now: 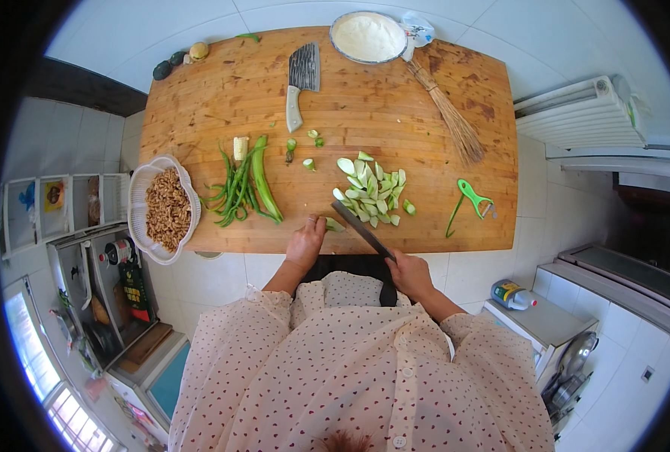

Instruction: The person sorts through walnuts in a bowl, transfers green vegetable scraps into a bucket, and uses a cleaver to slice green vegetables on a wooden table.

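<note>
Near the front edge of the wooden table, my left hand point(305, 244) has its fingers on a short piece of pale green vegetable point(333, 225). My right hand point(412, 275) grips the handle of a kitchen knife point(363, 230), its blade slanting up and left, close beside that piece. The blade's far end touches or overlaps the edge of a pile of cut green vegetable pieces point(371, 192). Left of my hands lie long green beans or peppers point(239, 189), a larger green pod point(262, 181) and a piece of corn cob point(241, 148). Small green ends point(309, 164) are scattered beyond.
A cleaver point(303, 79) lies farther back on the wooden table point(210, 101). A bowl of white flour or powder point(370, 37) and a straw brush point(450, 116) are behind the pile. A green peeler point(473, 198) lies right. A white plastic basket point(137, 212) of brown pieces overhangs the left edge.
</note>
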A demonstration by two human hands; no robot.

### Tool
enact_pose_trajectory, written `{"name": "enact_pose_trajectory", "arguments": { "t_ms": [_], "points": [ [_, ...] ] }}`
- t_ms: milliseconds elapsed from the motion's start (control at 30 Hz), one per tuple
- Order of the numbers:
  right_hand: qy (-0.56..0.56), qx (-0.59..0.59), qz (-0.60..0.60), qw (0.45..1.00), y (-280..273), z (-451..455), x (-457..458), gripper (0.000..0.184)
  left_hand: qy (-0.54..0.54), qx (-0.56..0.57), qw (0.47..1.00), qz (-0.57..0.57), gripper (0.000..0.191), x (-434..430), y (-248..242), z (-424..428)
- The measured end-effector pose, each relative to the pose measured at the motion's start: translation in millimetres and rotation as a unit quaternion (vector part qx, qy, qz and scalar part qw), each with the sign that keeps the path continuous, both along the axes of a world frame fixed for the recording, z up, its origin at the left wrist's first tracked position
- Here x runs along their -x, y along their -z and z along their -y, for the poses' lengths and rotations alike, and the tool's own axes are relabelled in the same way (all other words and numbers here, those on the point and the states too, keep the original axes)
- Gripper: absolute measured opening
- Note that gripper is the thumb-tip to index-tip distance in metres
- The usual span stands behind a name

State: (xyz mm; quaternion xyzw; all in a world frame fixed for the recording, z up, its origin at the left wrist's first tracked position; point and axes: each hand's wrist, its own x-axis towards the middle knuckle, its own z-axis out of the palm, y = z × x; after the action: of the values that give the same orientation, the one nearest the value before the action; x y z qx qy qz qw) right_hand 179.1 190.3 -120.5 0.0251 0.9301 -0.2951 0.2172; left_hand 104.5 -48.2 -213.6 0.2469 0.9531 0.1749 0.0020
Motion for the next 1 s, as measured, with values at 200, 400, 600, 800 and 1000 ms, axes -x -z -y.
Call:
{"name": "enact_pose_trajectory", "arguments": {
  "t_ms": [200, 400, 600, 800, 1000],
  "points": [
    [-0.044, -0.013, 0.019, 0.999, 7.5, 7.9, 1.1, 0.017, -0.014, 0.011, 0.999, 0.035, 0.026, -2.8, -6.3, -2.1],
    [-0.030, -0.012, 0.030, 0.999, 18.0, 11.2, 5.7, 0.018, 0.023, 0.069, 0.997, 0.035, 0.033, -4.7, -9.0, 11.7],
    [-0.013, 0.006, -0.006, 1.000, 0.7, 8.9, 13.3, 0.017, 0.005, -0.031, 0.999, -0.018, 0.031, 7.1, -7.1, 5.3],
    [-0.069, -0.039, 0.019, 0.997, 13.0, 11.0, 11.8, 0.017, -0.007, 0.004, 0.998, 0.059, 0.026, -2.9, -12.1, 3.8],
    [-0.061, -0.014, 0.008, 0.998, 14.2, 7.9, 13.7, 0.018, 0.030, -0.071, 0.997, 0.012, 0.019, -5.0, -20.8, 11.0]
  ]
}}
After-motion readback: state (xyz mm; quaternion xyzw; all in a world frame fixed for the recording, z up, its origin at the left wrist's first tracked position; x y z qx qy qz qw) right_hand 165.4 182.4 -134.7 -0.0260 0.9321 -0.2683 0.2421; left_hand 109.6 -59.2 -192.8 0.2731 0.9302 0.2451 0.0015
